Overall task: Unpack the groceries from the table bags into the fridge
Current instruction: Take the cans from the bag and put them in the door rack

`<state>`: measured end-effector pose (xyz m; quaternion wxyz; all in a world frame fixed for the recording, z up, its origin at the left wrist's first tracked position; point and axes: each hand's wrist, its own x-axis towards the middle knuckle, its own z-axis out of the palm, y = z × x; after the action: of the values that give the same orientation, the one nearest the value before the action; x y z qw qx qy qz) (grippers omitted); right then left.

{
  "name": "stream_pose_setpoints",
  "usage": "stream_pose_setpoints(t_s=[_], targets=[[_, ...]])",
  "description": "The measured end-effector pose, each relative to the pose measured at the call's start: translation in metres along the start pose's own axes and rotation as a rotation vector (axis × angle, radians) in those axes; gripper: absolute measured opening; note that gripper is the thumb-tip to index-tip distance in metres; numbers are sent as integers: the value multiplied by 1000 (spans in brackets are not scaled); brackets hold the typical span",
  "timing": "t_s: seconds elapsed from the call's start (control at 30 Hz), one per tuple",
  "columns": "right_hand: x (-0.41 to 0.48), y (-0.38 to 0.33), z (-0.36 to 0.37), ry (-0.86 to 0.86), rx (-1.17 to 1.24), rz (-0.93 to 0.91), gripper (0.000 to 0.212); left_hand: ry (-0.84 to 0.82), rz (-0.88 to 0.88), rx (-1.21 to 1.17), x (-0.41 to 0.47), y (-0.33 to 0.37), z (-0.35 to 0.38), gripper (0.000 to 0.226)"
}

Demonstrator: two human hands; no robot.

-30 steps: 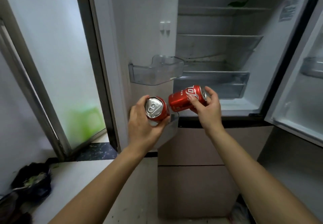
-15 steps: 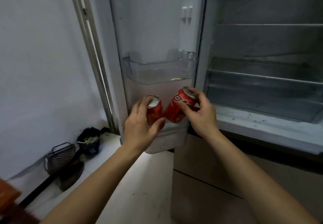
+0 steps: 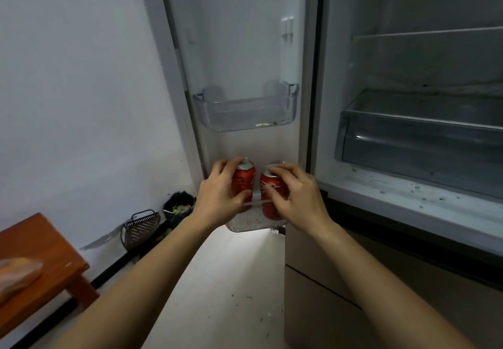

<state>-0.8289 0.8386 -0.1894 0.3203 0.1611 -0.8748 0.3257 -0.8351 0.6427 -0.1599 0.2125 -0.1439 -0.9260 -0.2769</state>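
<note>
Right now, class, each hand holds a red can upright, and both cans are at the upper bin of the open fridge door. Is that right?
Not quite: the bin is wrong. In the head view the left hand and right hand hold the left can and right can upright at the lower door bin. The upper door bin above them holds no can.

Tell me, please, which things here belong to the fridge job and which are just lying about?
Job: left can in the left grip; right can in the right grip; lower door bin.
Lying about: wire basket; black bin of scraps.
</note>
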Motion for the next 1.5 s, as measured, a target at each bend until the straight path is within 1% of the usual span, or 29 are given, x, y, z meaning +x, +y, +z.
stream_pose_setpoints(t_s=[0.17, 0.27, 0.33, 0.4, 0.47, 0.63, 0.7, 0.77, 0.8, 0.87, 0.97, 1.03, 1.2, 1.33, 1.43, 1.5], targets=[[3, -5, -9, -66, 56, 72, 43, -95, -20, 76, 9, 3, -6, 73], [-1, -7, -13, -94, 49, 61, 43, -171, -42, 90, 15, 5, -6, 72], [-2, -8, -13, -94, 57, 55, 42, -219, -64, 58, 17, 5, -5, 72], [-3, -9, -13, -61, 64, 59, 40, -230, -65, 37, 16, 5, -5, 68], [-2, -11, -14, 11, 58, 71, 36, -166, -33, 30, 9, 4, -10, 60], [-1, -32, -1, 269, 41, 71, 29, 140, 123, 3, -43, -8, -38, 39], [-4, -49, 15, 330, 39, 57, 33, 204, 113, 61, -69, -25, -49, 40], [-10, -71, 38, 328, 42, 18, 40, 224, 79, 188, -92, -51, -62, 46], [-14, -83, 52, 310, 46, -11, 44, 226, 42, 266, -103, -65, -70, 49], [-23, -109, 83, 255, 42, -80, 53, 211, -101, 394, -124, -97, -89, 54], [-34, -153, 132, 142, 31, -142, 59, 182, -351, 475, -162, -150, -123, 64], [-40, -191, 167, 51, 47, -152, 59, 177, -460, 519, -194, -185, -154, 67], [-49, -299, 264, -118, 49, -246, 62, 206, -615, 589, -276, -267, -251, 69], [-60, -416, 351, -241, 101, -273, 61, 277, -715, 611, -343, -336, -336, 69], [-78, -497, 410, -329, 166, -371, 59, 300, -805, 637, -387, -386, -389, 70], [-92, -536, 440, -393, 192, -430, 58, 302, -869, 637, -414, -416, -414, 71]])
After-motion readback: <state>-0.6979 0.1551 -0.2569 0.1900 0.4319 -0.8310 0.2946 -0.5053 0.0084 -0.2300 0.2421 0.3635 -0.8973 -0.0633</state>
